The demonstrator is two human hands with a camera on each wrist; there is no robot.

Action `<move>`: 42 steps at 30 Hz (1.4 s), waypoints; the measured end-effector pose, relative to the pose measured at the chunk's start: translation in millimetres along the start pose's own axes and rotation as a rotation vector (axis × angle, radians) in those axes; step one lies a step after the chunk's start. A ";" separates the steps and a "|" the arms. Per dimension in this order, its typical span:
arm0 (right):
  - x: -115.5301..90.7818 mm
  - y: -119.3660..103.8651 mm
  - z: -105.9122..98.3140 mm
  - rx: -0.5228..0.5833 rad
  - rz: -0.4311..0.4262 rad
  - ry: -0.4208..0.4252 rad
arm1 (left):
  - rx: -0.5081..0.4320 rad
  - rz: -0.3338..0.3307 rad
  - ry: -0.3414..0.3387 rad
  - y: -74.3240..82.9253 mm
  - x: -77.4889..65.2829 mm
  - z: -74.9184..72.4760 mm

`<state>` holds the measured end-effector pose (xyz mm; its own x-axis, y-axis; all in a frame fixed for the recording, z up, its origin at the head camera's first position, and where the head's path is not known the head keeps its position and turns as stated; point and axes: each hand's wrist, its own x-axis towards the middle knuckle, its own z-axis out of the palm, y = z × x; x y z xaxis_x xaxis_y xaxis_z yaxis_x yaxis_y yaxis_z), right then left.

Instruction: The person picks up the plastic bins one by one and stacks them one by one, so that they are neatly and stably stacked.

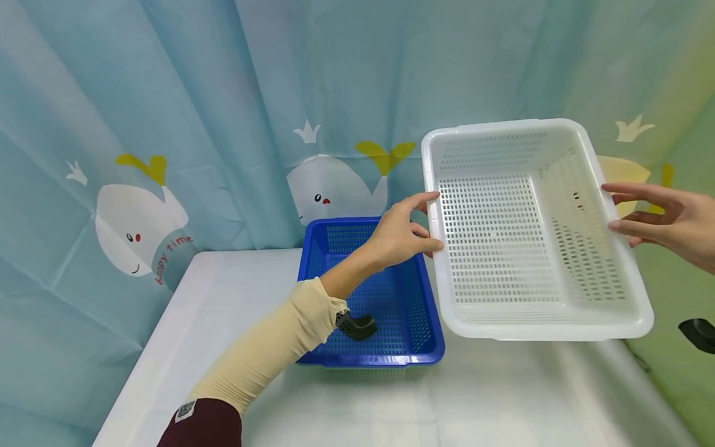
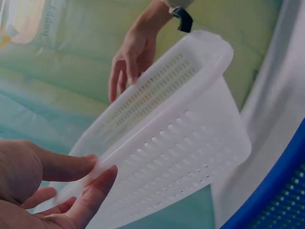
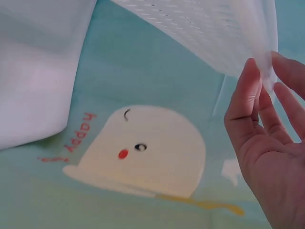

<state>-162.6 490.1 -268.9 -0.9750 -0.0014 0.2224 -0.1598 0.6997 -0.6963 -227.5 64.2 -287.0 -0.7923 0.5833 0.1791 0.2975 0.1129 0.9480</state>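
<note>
A white perforated plastic basket [image 1: 497, 242] is held up above the right part of the table, its open top tilted toward the head camera. My left hand [image 1: 403, 231] pinches its left rim between thumb and fingers. On the opposite rim, my right hand [image 1: 665, 214] pinches the edge the same way, thumb against fingers in the right wrist view. Behind and below my left forearm stands a blue basket [image 1: 432, 338] with similar slotted walls. The left wrist view shows the white basket [image 2: 162, 152] side-on, well off the table.
The table [image 1: 223, 304] has a white cover. Beneath the blue basket's front rim a pale green-white slotted edge [image 1: 380, 374] shows. Curtains [image 1: 212, 124] with printed whales hang close behind the table and along both sides.
</note>
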 end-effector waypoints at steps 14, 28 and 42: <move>9.5 -67.0 34.1 0.130 -0.038 -0.160 | -0.035 -0.037 -0.006 7.9 -45.1 -69.2; 21.0 -109.1 83.1 0.203 -0.078 -0.242 | 0.034 -0.099 0.022 8.9 -86.6 -125.0; 25.3 -135.8 117.1 0.287 -0.105 -0.297 | 0.088 -0.168 0.014 7.4 -116.7 -163.3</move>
<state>-183.6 311.3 -248.7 -0.9467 -0.2970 0.1248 -0.2558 0.4576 -0.8515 -219.8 -134.4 -258.0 -0.8421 0.5388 0.0245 0.2054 0.2783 0.9383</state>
